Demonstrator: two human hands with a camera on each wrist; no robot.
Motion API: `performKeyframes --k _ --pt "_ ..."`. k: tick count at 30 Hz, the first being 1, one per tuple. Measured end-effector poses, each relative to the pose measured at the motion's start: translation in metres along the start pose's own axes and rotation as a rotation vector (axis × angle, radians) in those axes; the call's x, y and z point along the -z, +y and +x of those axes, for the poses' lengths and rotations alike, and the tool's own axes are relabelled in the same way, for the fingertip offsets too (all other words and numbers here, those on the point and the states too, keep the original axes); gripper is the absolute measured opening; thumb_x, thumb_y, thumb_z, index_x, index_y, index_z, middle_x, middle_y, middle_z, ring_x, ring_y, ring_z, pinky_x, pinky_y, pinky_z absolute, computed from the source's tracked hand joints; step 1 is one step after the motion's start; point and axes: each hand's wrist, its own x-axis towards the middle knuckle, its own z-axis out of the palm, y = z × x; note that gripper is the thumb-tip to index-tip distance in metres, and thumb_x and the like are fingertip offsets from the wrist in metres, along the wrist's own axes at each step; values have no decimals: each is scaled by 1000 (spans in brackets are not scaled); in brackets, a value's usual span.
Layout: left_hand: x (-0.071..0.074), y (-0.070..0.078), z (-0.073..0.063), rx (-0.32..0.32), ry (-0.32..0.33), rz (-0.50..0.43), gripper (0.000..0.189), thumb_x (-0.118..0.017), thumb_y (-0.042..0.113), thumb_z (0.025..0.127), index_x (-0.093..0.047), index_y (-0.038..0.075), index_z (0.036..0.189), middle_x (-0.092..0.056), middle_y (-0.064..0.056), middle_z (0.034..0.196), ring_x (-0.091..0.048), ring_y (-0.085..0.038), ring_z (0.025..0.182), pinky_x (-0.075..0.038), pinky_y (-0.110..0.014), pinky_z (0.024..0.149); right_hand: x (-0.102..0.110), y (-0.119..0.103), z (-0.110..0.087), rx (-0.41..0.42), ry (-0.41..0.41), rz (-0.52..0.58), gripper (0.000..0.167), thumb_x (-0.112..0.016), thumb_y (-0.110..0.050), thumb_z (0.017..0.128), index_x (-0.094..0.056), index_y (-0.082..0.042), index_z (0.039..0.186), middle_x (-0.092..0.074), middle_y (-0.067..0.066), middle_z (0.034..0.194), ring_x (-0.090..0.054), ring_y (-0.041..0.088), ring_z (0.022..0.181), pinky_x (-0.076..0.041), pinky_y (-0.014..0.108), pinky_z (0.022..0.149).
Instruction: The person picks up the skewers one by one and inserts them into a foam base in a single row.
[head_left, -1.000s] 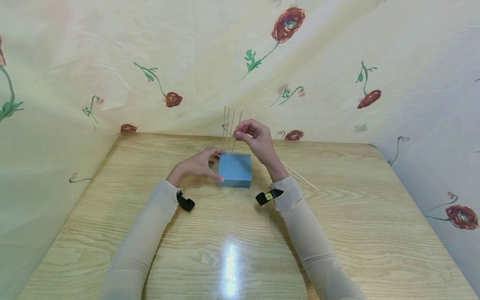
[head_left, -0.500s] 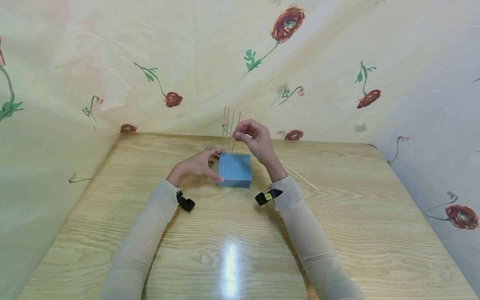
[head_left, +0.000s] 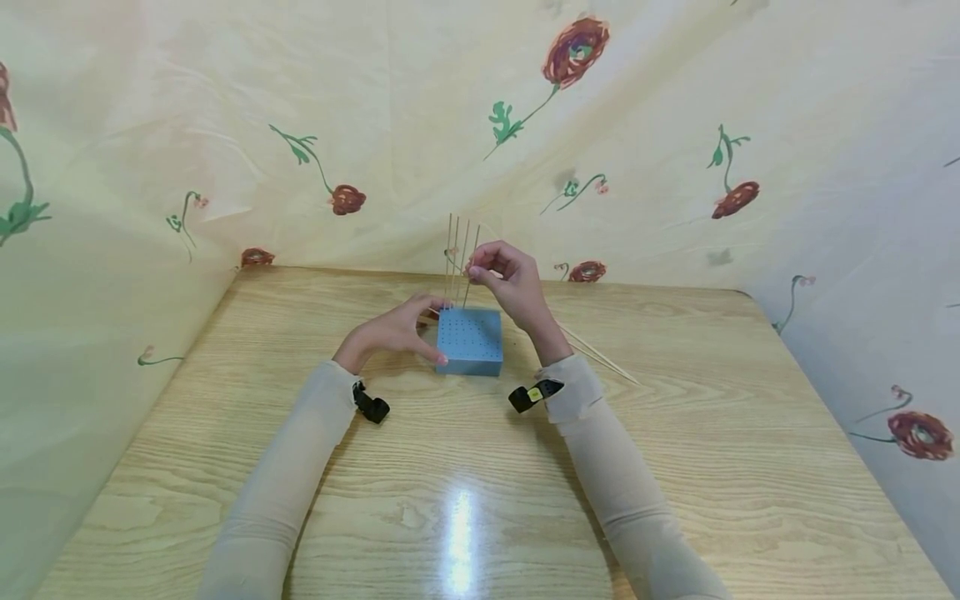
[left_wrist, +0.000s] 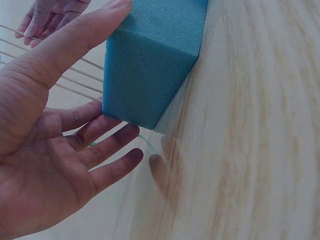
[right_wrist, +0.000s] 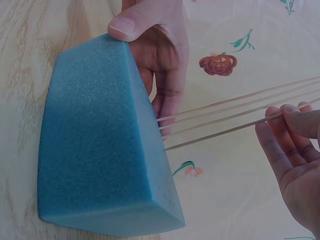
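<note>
A blue foam block (head_left: 469, 335) with rows of small holes in its top sits on the table. My left hand (head_left: 393, 327) holds its left side, thumb at the front corner and fingers behind the back corner. Three thin wooden skewers (right_wrist: 225, 103) stand upright in a row along the block's back left edge. Between thumb and fingertips my right hand (head_left: 513, 283) pinches another wooden skewer (right_wrist: 220, 132) above the block. Its lower end meets the holed face beside that row, leaning slightly right. How deep it sits cannot be told.
Several loose skewers (head_left: 600, 354) lie on the wooden table (head_left: 712, 442) to the right, partly behind my right wrist. A flowered cloth (head_left: 420, 125) hangs behind the table and along both sides.
The pinched skewer's upper end has tipped slightly left, so it stands a little more upright. My left hand and the block have stayed in place.
</note>
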Motion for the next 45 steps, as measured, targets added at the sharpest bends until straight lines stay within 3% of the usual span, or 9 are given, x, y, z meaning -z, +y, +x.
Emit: performKeyframes --k 4,12,17,23,31,38,45 --pt "0 -1 1 0 -3 2 97 -91 20 79 -37 6 158 -32 -13 158 -33 -36 148 -29 -58 124 0 0 0 -3 4 -2 6 -67 8 95 -64 9 100 -68 2 91 -68 11 83 -62 25 78" --pt "1 -5 3 -3 4 -22 97 -92 19 79 -37 7 157 -33 -12 159 -34 -36 147 -29 -57 123 1 3 0 -11 18 -2 12 -67 10 94 -67 -3 96 -68 5 91 -68 36 88 -62 27 77" --pt "1 -5 3 -9 3 -22 97 -92 21 79 -36 6 158 -32 -13 160 -33 -37 148 -29 -59 123 1 3 1 -11 18 -10 5 -67 8 95 -65 5 99 -67 9 92 -69 27 86 -62 26 78" --pt "1 -6 3 -8 3 -15 98 -92 21 79 -36 7 158 -32 -12 161 -34 -37 147 -30 -58 123 1 3 0 -10 10 -19 11 -66 7 96 -62 14 104 -67 6 91 -68 13 84 -62 26 78" --pt "0 -4 2 -3 3 -3 97 -92 19 79 -37 7 158 -32 -12 161 -33 -35 148 -30 -57 124 1 5 1 -10 22 -17 10 -66 7 96 -62 13 104 -66 2 90 -68 15 85 -63 26 78" --pt "-1 -3 1 -5 4 -5 97 -92 20 78 -38 9 157 -33 -12 160 -34 -36 148 -30 -57 123 -1 7 1 -27 45 -22 11 -66 5 97 -63 12 105 -66 1 90 -68 31 87 -63 26 78" --pt "0 -5 2 -12 7 -1 96 -92 19 79 -37 8 157 -33 -12 161 -34 -36 148 -30 -57 123 -2 7 3 -25 64 -27 11 -66 7 96 -64 12 105 -66 6 90 -68 17 84 -63 26 78"
